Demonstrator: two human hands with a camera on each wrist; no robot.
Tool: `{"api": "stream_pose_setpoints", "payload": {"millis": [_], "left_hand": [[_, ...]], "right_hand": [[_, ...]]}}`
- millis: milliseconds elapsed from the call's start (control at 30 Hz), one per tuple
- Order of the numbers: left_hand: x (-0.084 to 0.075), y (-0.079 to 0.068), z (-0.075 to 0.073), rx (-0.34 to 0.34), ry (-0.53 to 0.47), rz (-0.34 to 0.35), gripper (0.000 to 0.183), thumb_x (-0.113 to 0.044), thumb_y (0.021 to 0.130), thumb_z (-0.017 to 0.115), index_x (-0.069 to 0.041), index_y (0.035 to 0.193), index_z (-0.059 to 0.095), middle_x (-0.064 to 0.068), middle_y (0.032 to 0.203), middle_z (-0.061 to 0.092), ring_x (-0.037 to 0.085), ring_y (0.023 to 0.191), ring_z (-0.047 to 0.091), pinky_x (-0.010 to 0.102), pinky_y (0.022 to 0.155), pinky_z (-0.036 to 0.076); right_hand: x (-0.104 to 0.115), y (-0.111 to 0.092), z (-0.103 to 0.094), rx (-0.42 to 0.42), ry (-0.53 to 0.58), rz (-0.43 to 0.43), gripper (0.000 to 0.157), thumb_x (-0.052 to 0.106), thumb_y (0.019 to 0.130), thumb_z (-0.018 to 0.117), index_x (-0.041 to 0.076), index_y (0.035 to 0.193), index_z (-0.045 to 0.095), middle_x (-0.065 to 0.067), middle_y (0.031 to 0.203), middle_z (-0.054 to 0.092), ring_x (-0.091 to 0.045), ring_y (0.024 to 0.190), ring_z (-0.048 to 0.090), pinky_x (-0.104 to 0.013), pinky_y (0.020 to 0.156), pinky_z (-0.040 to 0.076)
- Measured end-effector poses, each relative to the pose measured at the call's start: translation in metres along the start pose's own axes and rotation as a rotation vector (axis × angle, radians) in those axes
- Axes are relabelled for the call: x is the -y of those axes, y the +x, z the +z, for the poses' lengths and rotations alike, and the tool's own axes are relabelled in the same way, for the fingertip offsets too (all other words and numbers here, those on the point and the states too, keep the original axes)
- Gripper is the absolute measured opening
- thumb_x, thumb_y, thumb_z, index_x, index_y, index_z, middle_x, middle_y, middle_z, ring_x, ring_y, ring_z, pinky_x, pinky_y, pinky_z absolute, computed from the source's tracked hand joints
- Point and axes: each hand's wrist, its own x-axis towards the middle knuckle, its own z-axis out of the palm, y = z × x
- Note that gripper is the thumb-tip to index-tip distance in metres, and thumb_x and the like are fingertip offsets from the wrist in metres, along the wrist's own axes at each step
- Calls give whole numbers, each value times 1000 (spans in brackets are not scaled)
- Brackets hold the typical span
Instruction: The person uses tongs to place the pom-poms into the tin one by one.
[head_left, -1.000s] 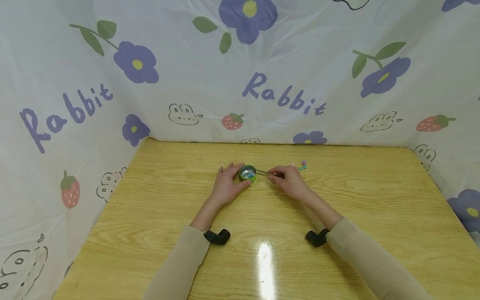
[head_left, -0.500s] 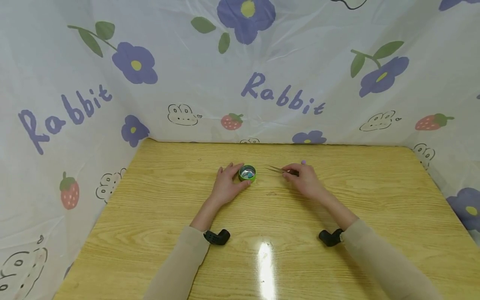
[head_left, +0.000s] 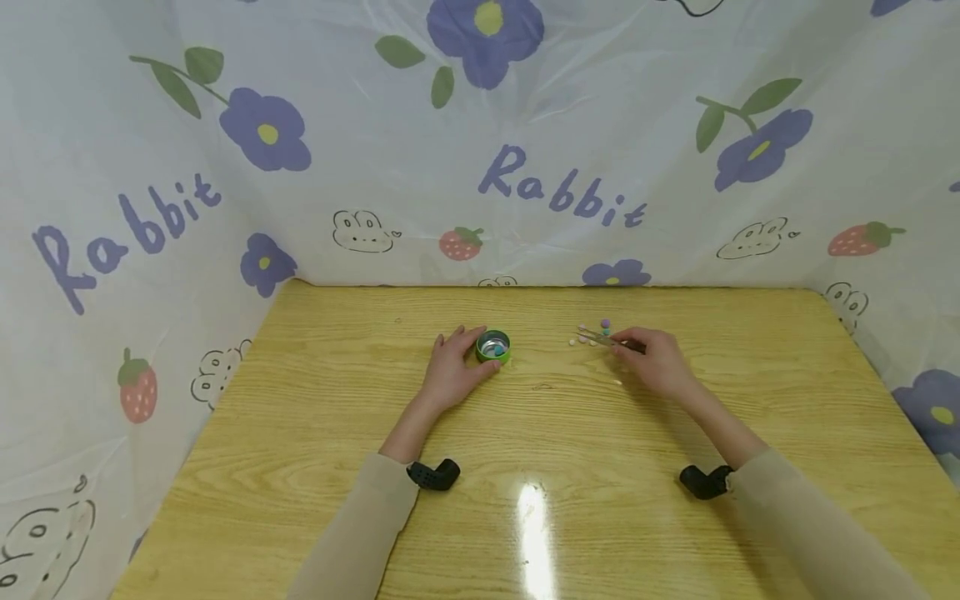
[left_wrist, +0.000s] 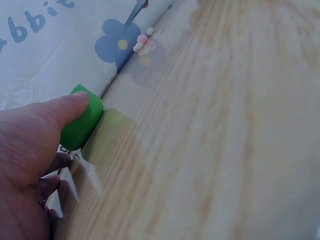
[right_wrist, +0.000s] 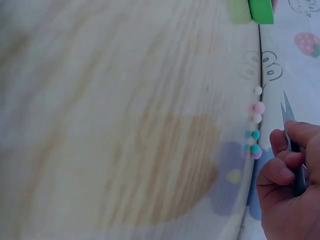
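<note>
My left hand (head_left: pixel 452 371) holds a small round green tin (head_left: pixel 506 358) on the table, thumb on the near side and fingers around the back. Inside the tin sits a teal piece (head_left: pixel 499 351) against a shiny bottom. In the left wrist view the thumb presses the tin's green wall (left_wrist: pixel 82 125). My right hand (head_left: pixel 656 364) pinches metal tweezers (head_left: pixel 597 336), their tips parted and pointing left over several small coloured balls. Among these are a purple ball (head_left: pixel 605 322) and a white ball (head_left: pixel 572 342); the right wrist view shows a pink ball (right_wrist: pixel 258 107) and a teal ball (right_wrist: pixel 255 135).
The wooden table (head_left: pixel 480 433) ends at the back against a hanging printed cloth (head_left: pixel 420 167). Further cloth hangs along both sides. A small pale piece (head_left: pixel 618 382) lies on the table below the right hand. Both wrists wear black cameras.
My right hand has moved right with the tweezers, from the tin's rim to above the small balls. The left hand still holds the tin in the same place.
</note>
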Motion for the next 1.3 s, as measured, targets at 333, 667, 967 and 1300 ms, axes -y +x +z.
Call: {"api": "stream_pose_setpoints", "payload": {"millis": [333, 667, 967, 1300], "left_hand": [[2, 0, 2, -3, 5, -2, 66, -28, 94, 78, -3, 149, 53, 19, 147, 55, 41, 149, 31, 60, 122, 4], [1, 0, 1, 3, -6, -4, 66, -28, 94, 78, -3, 150, 52, 18, 148, 54, 40, 150, 30, 60, 122, 3], [1, 0, 1, 2, 3, -6, 67, -28, 93, 78, -3, 150, 52, 18, 149, 54, 40, 149, 31, 59, 123, 3], [3, 1, 2, -2, 3, -6, 66, -28, 94, 78, -4, 150, 52, 18, 148, 54, 41, 149, 31, 59, 122, 3]], "right_hand": [[-8, -8, -10, 22, -60, 53, 27, 11, 102, 65, -6, 122, 70, -19, 103, 73, -27, 85, 67, -33, 67, 51], [-12, -5, -7, 40, -70, 76, 27, 10, 102, 64, -7, 122, 69, -18, 99, 73, -22, 79, 65, -29, 61, 49], [-9, -3, -6, 51, -86, 70, 27, 11, 102, 65, -7, 121, 71, -20, 104, 73, -29, 87, 68, -33, 66, 51], [-7, -2, -4, 53, -107, 58, 26, 10, 102, 65, -8, 121, 71, -22, 106, 73, -32, 90, 68, -36, 68, 52]]}}
